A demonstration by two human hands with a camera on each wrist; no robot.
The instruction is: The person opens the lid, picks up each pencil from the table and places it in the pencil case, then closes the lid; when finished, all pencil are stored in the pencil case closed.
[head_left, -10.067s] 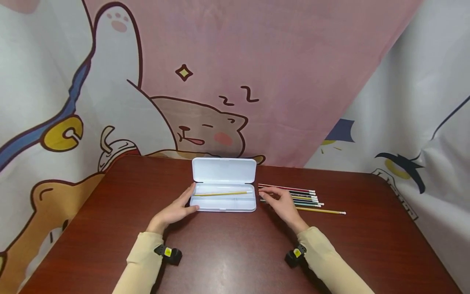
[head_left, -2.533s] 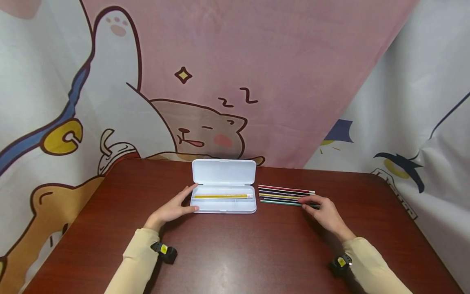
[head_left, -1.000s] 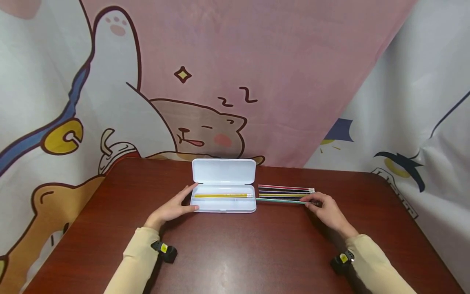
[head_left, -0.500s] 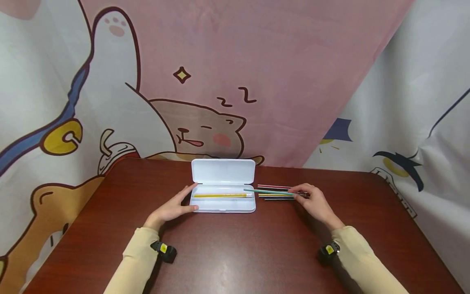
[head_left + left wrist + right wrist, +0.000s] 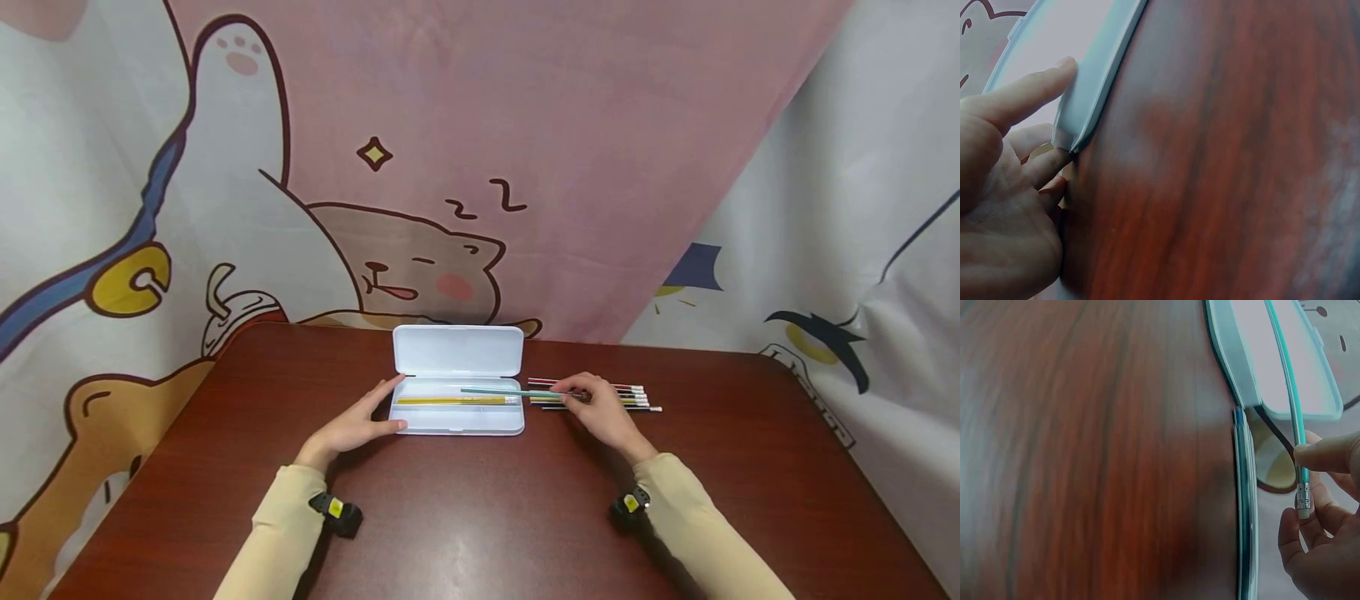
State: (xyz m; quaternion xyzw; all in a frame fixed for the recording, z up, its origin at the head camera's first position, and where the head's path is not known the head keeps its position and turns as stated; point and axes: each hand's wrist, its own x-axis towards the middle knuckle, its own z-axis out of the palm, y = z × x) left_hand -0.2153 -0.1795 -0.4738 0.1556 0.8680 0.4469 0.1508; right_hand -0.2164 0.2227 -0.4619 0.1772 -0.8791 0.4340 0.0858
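Note:
A white pencil case (image 5: 456,423) lies open on the brown table, its lid (image 5: 457,350) folded back. A yellow pencil (image 5: 450,400) lies inside it. My right hand (image 5: 581,396) pinches a green pencil (image 5: 517,392) near its eraser end, and the pencil's tip reaches over the case's right half. In the right wrist view the green pencil (image 5: 1285,381) runs from my right hand (image 5: 1302,481) over the case (image 5: 1241,369). My left hand (image 5: 360,423) rests with straight fingers against the case's left end. The left wrist view shows my left hand (image 5: 1035,125) touching the case's corner (image 5: 1094,94).
Several coloured pencils (image 5: 622,400) lie side by side on the table (image 5: 480,517) right of the case, partly under my right hand. Cartoon-printed cloth (image 5: 450,167) hangs behind the table. The table's edges fall off at the left and right.
My right hand picked the green pencil out of the row and carried it left, so its tip now hangs over the case. The left hand stayed put.

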